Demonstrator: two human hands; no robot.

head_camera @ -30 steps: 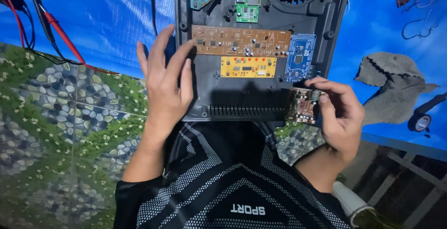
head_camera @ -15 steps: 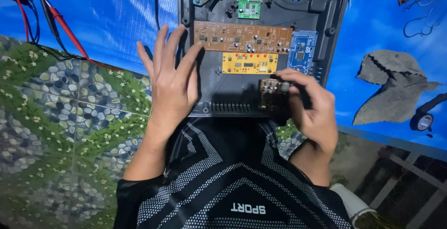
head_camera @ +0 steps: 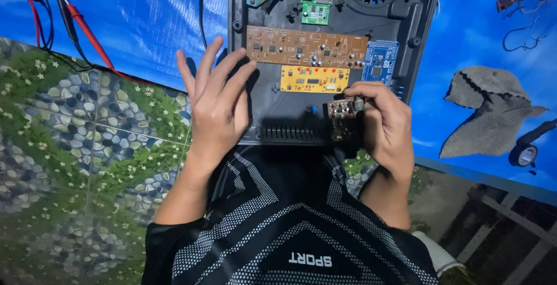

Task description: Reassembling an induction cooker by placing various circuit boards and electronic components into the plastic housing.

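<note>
A black plastic casing (head_camera: 290, 111) lies open on the blue sheet in front of me, with a long brown circuit board (head_camera: 304, 47), a yellow board (head_camera: 314, 79), a blue board (head_camera: 380, 62) and a small green board (head_camera: 316, 12) inside it. My left hand (head_camera: 217, 102) rests flat on the casing's left edge, fingers spread and holding nothing. My right hand (head_camera: 386, 122) grips a small brown circuit board (head_camera: 342, 117) and holds it over the casing's lower right part, just below the yellow board.
Red and black probe leads (head_camera: 81, 24) run across the blue sheet at upper left. A grey rag (head_camera: 490, 111) and a roll of black tape (head_camera: 525, 154) lie to the right. Small parts sit at the top right corner. A pebble-and-grass patterned mat (head_camera: 87, 146) covers the left.
My right hand has carried the small brown board leftward and inward from the casing's right edge to below the yellow board. My left hand has stayed on the casing's left edge.
</note>
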